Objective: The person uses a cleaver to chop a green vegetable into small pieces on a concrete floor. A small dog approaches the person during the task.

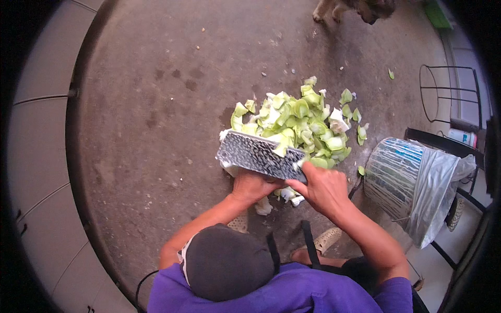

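My right hand [325, 184] grips a broad cleaver [262, 154] at its right end. The blade is dark and covered with wet pale specks, and it slants across the front of the pile. My left hand [254, 186] is under the blade, its fingers partly hidden, around a whitish piece of produce [229, 168] that shows past the blade's left edge. Just beyond lies a heap of pale green and white plant trimmings [301, 121]; their kind cannot be told. A green scrap rests on the blade. More white pieces [287, 193] lie on the floor between my wrists.
A paint-streaked bucket [391, 176] with a plastic bag over its rim lies tilted at right, beside a black metal frame [450, 94] and a white container [462, 137]. A dog [352, 9] stands at the top. Loose scraps dot the concrete floor [137, 137]. A person's dark cap [231, 262] is at the bottom.
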A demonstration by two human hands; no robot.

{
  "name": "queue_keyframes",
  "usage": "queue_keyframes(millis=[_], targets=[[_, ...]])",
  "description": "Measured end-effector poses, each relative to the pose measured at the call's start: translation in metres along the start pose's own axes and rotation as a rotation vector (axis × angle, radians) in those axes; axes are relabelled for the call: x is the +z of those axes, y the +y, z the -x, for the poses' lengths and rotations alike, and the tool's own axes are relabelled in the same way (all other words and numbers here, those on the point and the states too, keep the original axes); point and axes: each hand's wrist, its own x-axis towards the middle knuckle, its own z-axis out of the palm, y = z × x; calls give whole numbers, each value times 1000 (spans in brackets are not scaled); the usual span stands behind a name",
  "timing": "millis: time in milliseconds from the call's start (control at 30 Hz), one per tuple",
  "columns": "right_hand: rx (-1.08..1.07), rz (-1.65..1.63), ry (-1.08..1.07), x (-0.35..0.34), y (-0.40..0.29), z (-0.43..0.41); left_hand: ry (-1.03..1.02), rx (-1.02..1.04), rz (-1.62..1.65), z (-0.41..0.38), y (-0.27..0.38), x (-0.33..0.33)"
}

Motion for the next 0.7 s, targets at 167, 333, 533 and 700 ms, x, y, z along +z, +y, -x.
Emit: queue_keyframes(millis=[167,333,533,700], targets=[[205,-351,33,6,16,-45,55,-53,-97,0,1,1],[193,-394,21,-24,32,-4,85,-59,-74,5,0,1],[158,-180,-175,-39,35,64,92,31,-32,1,-1,2],[170,-93,-226,-45,35,74,155,90,-57,0,-4,8]])
